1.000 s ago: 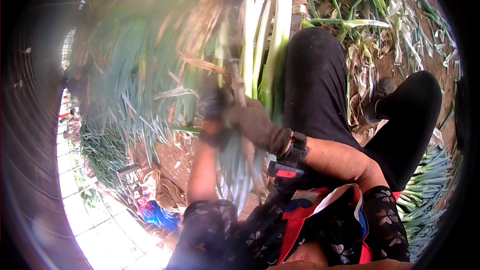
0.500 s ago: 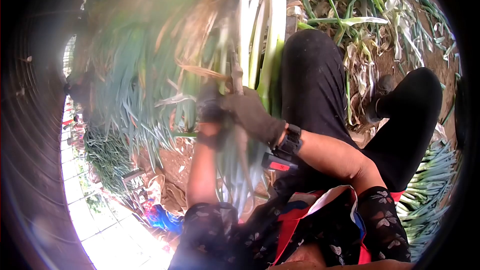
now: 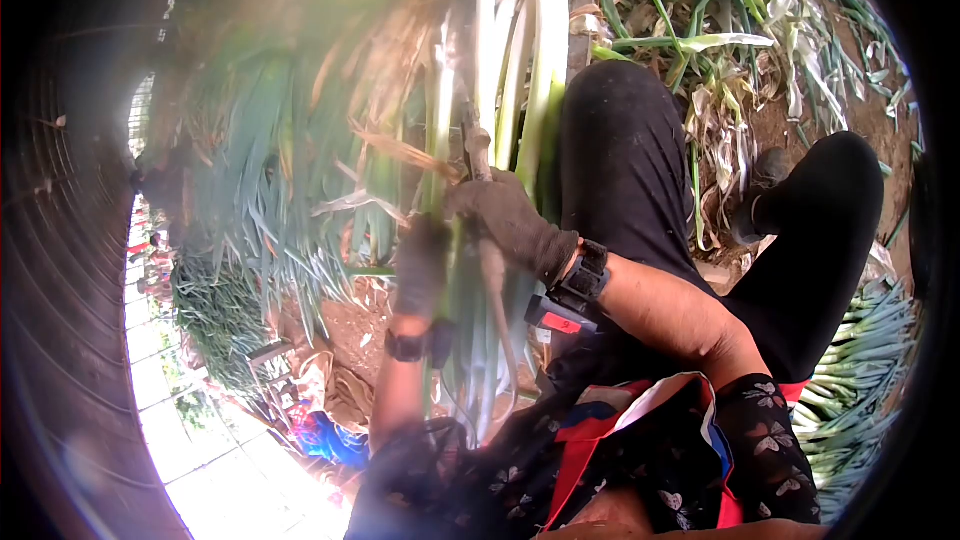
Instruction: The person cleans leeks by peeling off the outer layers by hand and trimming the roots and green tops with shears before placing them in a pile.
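A green onion stalk (image 3: pixel 536 70) with a long white shank and green leaves lies across my lap, along my black-trousered leg. My right hand (image 3: pixel 508 220), in a dirty brown glove, grips the stalk where white turns green. My left hand (image 3: pixel 420 268), also gloved and blurred with motion, is closed around the outer leaves a little lower on the stalk. Both wrists carry black straps. A dry brown leaf (image 3: pixel 400 148) sticks out to the left above my hands.
A heap of green onions (image 3: pixel 260 190) lies on the left. Peeled skins and leaves (image 3: pixel 740 50) litter the soil at upper right. A trimmed pile of onions (image 3: pixel 860 360) lies at lower right. My shoe (image 3: pixel 760 190) rests on the dirt.
My left hand has slid down the stalk toward me, from beside the right hand to lower on the leaves. The right hand has stayed gripping the stalk.
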`<state>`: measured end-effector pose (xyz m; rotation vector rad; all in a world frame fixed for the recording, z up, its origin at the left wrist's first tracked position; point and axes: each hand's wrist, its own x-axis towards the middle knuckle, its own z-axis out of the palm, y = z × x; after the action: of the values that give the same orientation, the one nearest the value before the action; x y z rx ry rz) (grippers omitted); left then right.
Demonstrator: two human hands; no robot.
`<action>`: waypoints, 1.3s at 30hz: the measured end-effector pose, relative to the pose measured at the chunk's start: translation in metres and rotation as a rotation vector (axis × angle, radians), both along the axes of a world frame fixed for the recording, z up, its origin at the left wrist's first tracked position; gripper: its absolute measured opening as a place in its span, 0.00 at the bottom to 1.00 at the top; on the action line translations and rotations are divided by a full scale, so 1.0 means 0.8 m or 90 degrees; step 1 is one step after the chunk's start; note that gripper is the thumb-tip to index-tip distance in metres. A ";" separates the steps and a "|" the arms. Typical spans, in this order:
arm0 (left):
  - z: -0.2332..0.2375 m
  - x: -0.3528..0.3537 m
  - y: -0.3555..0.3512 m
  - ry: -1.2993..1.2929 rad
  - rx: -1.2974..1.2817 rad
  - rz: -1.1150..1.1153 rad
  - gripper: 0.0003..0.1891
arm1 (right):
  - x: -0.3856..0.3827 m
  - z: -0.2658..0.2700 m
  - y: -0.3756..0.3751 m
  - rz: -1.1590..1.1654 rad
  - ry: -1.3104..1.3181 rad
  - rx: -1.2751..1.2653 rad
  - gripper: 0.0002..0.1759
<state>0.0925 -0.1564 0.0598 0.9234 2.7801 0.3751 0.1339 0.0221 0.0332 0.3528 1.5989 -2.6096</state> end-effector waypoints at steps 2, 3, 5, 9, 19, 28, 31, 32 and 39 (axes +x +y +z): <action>0.001 0.019 -0.002 0.047 0.052 0.050 0.10 | 0.003 0.006 0.002 0.010 0.029 0.088 0.09; 0.001 0.027 -0.005 0.070 0.077 0.077 0.10 | 0.005 0.006 0.001 0.011 0.058 0.158 0.09; -0.003 0.042 -0.023 0.061 0.032 0.130 0.11 | 0.009 0.001 -0.001 0.008 0.185 0.401 0.09; -0.005 0.068 -0.048 0.032 -0.004 0.186 0.13 | 0.023 0.013 -0.018 0.029 0.041 0.140 0.06; 0.000 0.088 -0.041 -0.094 -0.059 0.360 0.09 | 0.043 0.056 -0.047 0.078 -0.214 -0.111 0.11; 0.016 0.121 -0.069 0.000 -0.020 0.191 0.20 | -0.016 0.037 -0.033 0.009 -0.039 0.073 0.02; 0.010 0.125 -0.079 -0.036 0.017 0.217 0.18 | -0.031 0.010 -0.032 -0.074 0.232 0.441 0.02; 0.010 0.126 -0.077 -0.044 0.054 0.221 0.17 | -0.033 0.003 -0.031 -0.116 0.344 0.587 0.02; 0.049 0.118 -0.043 -0.451 0.413 0.471 0.11 | -0.008 0.035 -0.027 0.058 -0.090 -0.061 0.05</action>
<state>0.1871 -0.1907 0.0993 -0.2271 2.2009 1.4320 0.1277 0.0003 0.0612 0.4377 1.4071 -2.5206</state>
